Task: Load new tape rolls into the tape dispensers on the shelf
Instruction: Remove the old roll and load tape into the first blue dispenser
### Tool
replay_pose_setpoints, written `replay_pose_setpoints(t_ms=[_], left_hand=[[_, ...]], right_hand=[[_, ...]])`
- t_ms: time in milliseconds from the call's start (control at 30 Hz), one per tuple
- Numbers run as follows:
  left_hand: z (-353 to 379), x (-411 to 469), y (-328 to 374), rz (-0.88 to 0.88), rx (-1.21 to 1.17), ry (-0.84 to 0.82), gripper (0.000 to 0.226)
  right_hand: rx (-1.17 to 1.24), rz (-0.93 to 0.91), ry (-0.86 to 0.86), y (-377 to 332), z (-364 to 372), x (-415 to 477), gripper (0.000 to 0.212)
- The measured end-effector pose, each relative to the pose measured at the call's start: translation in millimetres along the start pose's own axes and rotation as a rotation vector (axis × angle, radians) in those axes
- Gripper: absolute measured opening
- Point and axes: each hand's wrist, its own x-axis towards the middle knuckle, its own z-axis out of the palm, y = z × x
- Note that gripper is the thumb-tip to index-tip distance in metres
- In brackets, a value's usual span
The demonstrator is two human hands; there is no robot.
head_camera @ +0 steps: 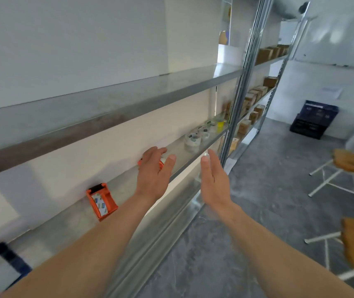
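**A:** Storage room, white wall, grey floor, long metal shelf point(126, 186) running off to the right. Two orange dispensers sit on it, tight against the wall. The near dispenser point(102, 202) looks like it's already got a roll in it. The far dispenser point(161, 165) is mostly hidden behind the left hand point(153, 173).

**B:** Is that hand holding it?

**A:** Doesn't look like it. The fingers are pretty straight and spread, hovering over it with nothing gripped. I can't tell if the fingertips touch it, since the hand blocks that bit. The right hand point(213, 181) is flat and open too, out in front of the shelf edge. It's empty as far as I can see, though its tips are blurry.

**B:** So where's the fresh tape?

**A:** The rolls point(194, 139) are bunched further along the same shelf, past both hands and well apart from the dispensers. Makes sense to me: supply at one end, dispensers backed to the wall so they can't slide off the front.

**B:** Why both hands out at once?

**A:** My guess is left goes for the far dispenser and right is free for the rolls. You'd want one hand to steady the thing and the other to seat the roll. I'd call it midway: one looks loaded, one to go.

**B:** Anything else around?

**A:** Boxes point(257, 93) on the next rack, and a dark crate point(313, 119) on the floor at the back.
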Motion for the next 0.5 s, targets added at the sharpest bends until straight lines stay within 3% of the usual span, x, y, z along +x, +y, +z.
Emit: replay_pose_setpoints(t_ms=[167, 333, 500], left_hand=[[22.7, 40.1, -5.9, -0.036, -0.089, -0.060, 0.056], [41.4, 70.9, -7.5, 0.058, -0.074, -0.107, 0.067], [68.5, 98.1, -18.3, 0.066, -0.099, -0.140, 0.042]], right_hand=[[-0.011, 0.029, 0.079, 8.2, -2.2, 33.3, 0.083], [-0.028, 0.080, 0.132, 19.1, -6.5, 63.0, 0.063], [-0.053, 0.097, 0.160, 32.1, -9.7, 93.8, 0.088]])
